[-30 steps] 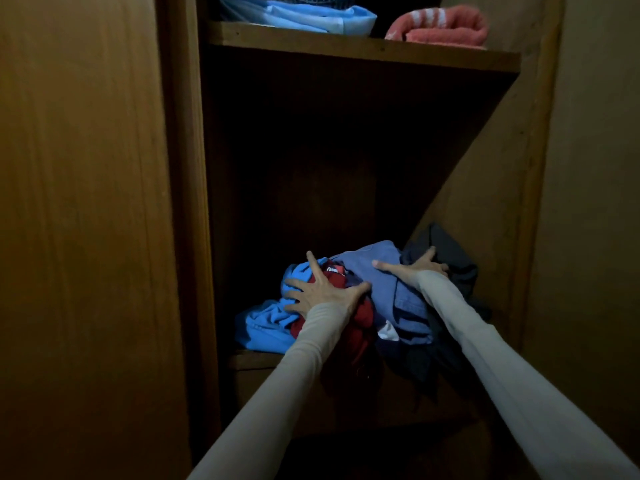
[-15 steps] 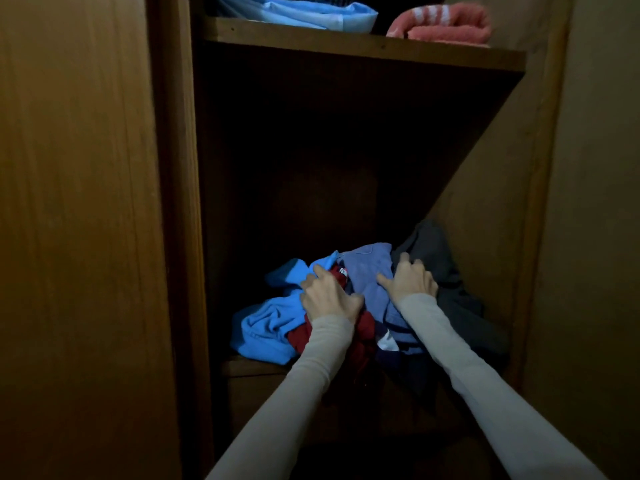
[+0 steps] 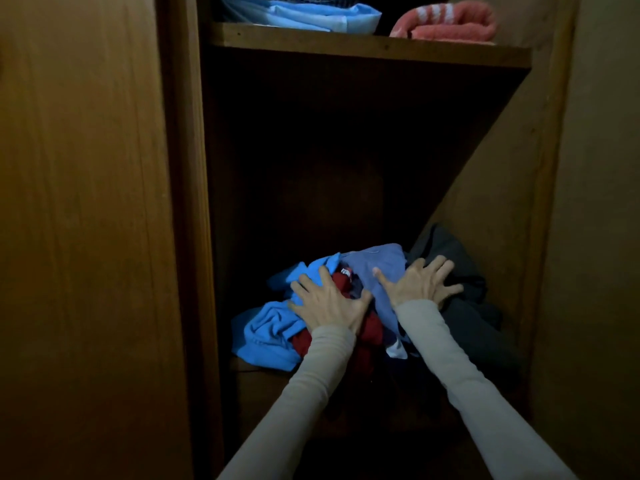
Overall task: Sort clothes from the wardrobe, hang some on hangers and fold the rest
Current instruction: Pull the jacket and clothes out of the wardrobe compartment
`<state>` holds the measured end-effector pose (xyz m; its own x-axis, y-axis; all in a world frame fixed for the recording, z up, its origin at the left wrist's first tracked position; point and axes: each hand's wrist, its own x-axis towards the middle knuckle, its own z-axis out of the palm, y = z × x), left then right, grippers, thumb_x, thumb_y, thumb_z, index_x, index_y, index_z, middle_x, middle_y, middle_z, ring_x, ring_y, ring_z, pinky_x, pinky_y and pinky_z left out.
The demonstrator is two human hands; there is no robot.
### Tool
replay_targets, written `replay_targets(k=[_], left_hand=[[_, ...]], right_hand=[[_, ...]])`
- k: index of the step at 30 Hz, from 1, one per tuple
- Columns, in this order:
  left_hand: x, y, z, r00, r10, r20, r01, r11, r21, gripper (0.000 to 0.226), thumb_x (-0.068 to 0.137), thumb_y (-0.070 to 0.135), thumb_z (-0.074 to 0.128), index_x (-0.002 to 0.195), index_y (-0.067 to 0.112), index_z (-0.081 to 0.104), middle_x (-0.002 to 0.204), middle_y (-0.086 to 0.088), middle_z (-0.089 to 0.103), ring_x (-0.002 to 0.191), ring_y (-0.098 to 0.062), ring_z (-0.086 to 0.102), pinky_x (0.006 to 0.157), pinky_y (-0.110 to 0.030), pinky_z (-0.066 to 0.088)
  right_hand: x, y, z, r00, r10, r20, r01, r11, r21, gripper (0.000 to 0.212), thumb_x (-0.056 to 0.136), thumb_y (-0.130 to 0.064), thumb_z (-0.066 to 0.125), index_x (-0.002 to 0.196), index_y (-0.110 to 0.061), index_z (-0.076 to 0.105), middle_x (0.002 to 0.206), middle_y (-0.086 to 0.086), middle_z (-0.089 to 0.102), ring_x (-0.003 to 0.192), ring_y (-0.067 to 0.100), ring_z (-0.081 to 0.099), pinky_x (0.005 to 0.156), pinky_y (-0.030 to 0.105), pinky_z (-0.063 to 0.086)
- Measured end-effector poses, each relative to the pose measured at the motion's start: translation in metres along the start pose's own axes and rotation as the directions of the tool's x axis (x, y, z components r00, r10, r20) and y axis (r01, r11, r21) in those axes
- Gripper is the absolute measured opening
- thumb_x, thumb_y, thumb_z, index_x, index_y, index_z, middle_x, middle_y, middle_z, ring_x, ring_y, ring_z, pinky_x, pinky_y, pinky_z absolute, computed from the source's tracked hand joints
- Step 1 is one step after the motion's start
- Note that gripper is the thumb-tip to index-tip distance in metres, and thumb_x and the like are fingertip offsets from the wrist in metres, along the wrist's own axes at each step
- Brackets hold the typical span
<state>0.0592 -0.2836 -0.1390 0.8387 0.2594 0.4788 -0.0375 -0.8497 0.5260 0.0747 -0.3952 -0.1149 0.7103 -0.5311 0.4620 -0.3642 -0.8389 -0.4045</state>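
A crumpled pile of clothes lies on a low wardrobe shelf (image 3: 249, 367): a bright blue garment (image 3: 266, 330) at the left, a red one (image 3: 372, 329) in the middle, a grey-blue one (image 3: 377, 261) behind it and a dark grey one (image 3: 471, 323) at the right. My left hand (image 3: 330, 301) rests flat on the blue and red cloth with fingers spread. My right hand (image 3: 420, 284) presses with spread fingers on the grey-blue and dark grey cloth. Both arms wear pale long sleeves.
The shelf above (image 3: 370, 48) carries folded light blue fabric (image 3: 311, 15) and a rolled pink towel (image 3: 446, 22). A wooden door panel (image 3: 83, 237) stands at the left, and the wardrobe's side wall (image 3: 502, 188) is at the right. The compartment's back is dark.
Half a second ago both hands had curled fingers bunching the clothes. Now the fingers are spread flat on the pile, and the right hand has shifted right onto the dark grey cloth.
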Motion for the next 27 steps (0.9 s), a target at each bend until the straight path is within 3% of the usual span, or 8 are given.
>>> replay_targets(k=[3,9,14,19,23,25,27], left_hand=[[0.004,0.001,-0.001,0.997,-0.043,0.07,0.045,0.998,-0.035,0.084,0.075,0.066,0.055,0.136,0.016,0.027,0.145,-0.021,0.019,0.132,-0.04,0.023,0.105,-0.05,0.028],[0.006,0.004,0.0,0.999,0.055,0.003,-0.055,0.998,0.044,0.063,0.085,0.052,0.052,0.128,0.008,0.036,0.133,-0.016,0.039,0.121,-0.034,0.04,0.1,-0.043,0.032],[0.001,0.005,-0.002,0.991,0.132,-0.01,-0.131,0.989,0.065,0.06,0.085,0.047,0.055,0.126,0.006,0.038,0.129,-0.015,0.044,0.117,-0.033,0.045,0.096,-0.04,0.037],[-0.011,0.001,-0.005,0.985,0.156,-0.067,-0.159,0.987,-0.035,0.068,0.082,0.046,0.06,0.133,0.006,0.037,0.129,-0.014,0.044,0.119,-0.031,0.043,0.096,-0.038,0.036],[-0.026,0.001,-0.01,0.977,0.136,-0.166,-0.131,0.991,0.041,0.066,0.078,0.049,0.057,0.128,0.01,0.042,0.128,-0.015,0.043,0.122,-0.033,0.037,0.098,-0.046,0.029],[-0.028,0.004,-0.013,0.98,0.143,-0.139,-0.127,0.984,0.121,0.068,0.082,0.053,0.051,0.132,0.009,0.037,0.139,-0.019,0.032,0.131,-0.034,0.025,0.105,-0.053,0.019],[-0.028,0.005,-0.012,0.985,0.157,-0.073,-0.144,0.976,0.161,0.076,0.085,0.056,0.045,0.141,0.008,0.025,0.149,-0.019,0.019,0.138,-0.033,0.015,0.111,-0.053,0.011]], right_hand=[[0.007,0.003,0.001,0.998,-0.064,-0.017,0.063,0.996,-0.068,0.083,0.086,-0.069,0.035,0.135,-0.002,0.04,0.142,0.013,0.023,0.134,0.028,0.017,0.107,0.053,0.022],[0.013,0.007,0.002,0.982,-0.186,0.015,0.185,0.981,0.064,0.056,0.098,-0.043,0.039,0.127,0.004,0.047,0.13,0.017,0.043,0.119,0.031,0.046,0.089,0.04,0.043],[0.006,0.01,0.0,0.972,-0.232,-0.045,0.236,0.968,0.09,0.046,0.099,-0.033,0.039,0.121,0.006,0.048,0.126,0.018,0.044,0.116,0.032,0.048,0.084,0.04,0.044],[-0.003,0.019,-0.001,0.952,-0.275,-0.137,0.294,0.945,0.147,0.042,0.098,-0.03,0.042,0.114,0.008,0.051,0.119,0.022,0.047,0.112,0.035,0.048,0.081,0.042,0.042],[-0.007,0.028,-0.004,0.955,-0.254,-0.156,0.276,0.951,0.138,0.047,0.096,-0.036,0.045,0.117,0.006,0.049,0.122,0.02,0.047,0.116,0.035,0.044,0.087,0.046,0.04],[-0.007,0.031,-0.007,0.964,-0.239,-0.119,0.255,0.954,0.155,0.059,0.092,-0.043,0.049,0.131,-0.001,0.036,0.13,0.018,0.041,0.122,0.034,0.038,0.091,0.047,0.038],[-0.006,0.029,-0.009,0.968,-0.248,-0.046,0.252,0.946,0.206,0.082,0.086,-0.052,0.053,0.146,-0.014,0.013,0.138,0.019,0.036,0.126,0.036,0.036,0.095,0.049,0.036]])
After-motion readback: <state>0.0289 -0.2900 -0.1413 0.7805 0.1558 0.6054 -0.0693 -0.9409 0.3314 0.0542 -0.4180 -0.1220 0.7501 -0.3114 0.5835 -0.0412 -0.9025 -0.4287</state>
